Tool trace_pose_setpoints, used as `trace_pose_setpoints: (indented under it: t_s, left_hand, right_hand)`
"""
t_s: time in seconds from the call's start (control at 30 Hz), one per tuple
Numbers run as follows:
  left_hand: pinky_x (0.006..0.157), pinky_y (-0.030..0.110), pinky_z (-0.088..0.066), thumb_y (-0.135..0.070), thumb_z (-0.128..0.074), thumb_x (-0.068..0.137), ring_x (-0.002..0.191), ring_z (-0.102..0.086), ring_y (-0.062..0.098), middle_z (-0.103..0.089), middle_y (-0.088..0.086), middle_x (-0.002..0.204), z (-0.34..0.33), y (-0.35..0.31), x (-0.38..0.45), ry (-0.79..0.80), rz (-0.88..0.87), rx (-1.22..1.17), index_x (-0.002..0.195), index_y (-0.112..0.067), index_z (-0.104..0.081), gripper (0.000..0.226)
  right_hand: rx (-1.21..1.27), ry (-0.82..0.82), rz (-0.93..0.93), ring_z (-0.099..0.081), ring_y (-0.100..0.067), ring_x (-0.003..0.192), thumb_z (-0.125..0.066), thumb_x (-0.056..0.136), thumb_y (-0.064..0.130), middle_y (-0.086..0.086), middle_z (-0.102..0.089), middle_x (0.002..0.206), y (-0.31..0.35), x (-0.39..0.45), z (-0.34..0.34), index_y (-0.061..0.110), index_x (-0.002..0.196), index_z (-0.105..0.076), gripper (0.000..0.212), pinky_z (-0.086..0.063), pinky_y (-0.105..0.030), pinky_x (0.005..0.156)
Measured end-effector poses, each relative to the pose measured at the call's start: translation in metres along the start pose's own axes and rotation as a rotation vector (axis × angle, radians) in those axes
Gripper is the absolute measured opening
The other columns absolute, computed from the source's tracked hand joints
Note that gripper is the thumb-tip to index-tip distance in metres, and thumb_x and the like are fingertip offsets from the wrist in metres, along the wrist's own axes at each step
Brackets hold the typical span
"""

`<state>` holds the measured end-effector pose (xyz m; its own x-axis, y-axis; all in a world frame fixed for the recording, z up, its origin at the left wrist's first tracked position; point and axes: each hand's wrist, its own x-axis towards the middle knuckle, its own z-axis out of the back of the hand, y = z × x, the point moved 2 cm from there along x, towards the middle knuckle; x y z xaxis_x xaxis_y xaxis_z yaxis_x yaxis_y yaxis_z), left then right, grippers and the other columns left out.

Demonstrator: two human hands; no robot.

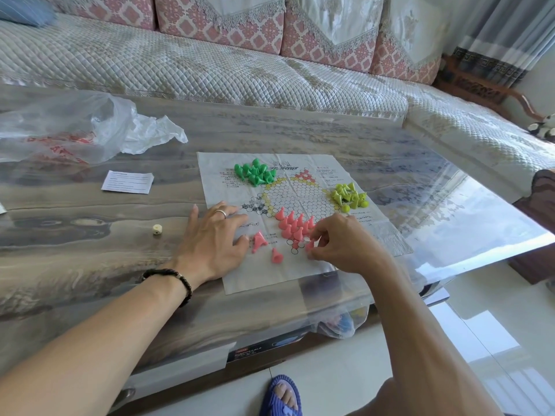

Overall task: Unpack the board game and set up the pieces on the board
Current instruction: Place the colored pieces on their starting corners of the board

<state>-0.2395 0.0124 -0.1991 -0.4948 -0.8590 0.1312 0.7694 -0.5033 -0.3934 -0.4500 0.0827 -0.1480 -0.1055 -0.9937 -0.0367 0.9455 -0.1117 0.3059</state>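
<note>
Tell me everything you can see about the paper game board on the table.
The paper game board is a thin, pale sheet with fold creases, lying flat on the table. It shows a star of small circles with a yellow ring, plus printed text. Green pieces, yellow-green pieces and pink pieces sit on it. The left hand rests on its left edge; the right hand pinches a pink piece over it.

Bare-armed person wears a silver ring [221, 213], dark beaded bracelet [177, 280], blue slipper [280, 396].

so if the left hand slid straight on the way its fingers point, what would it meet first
Probably the black printed corner of the paper game board, just beyond the left hand; further along, the standing pink cone pieces.
</note>
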Motion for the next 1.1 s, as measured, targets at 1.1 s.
trace_pose_setpoints:
  t_s: [1.1]
  left_hand:
    - [0.117, 0.044, -0.01, -0.042, -0.024, 0.086, 0.141, -0.024, 0.017, -0.036, 0.001, 0.15, 0.002, 0.004, -0.014, -0.008, -0.046, 0.029, 0.137, -0.023, -0.046, 0.059]
  right_hand:
    - [0.086, -0.045, 0.136, -0.059, -0.014, 0.065, -0.067, 0.08, 0.041, 0.003, -0.062, 0.067, 0.057, -0.002, -0.018, 0.014, 0.077, -0.066, 0.027, -0.05, -0.03, 0.063]
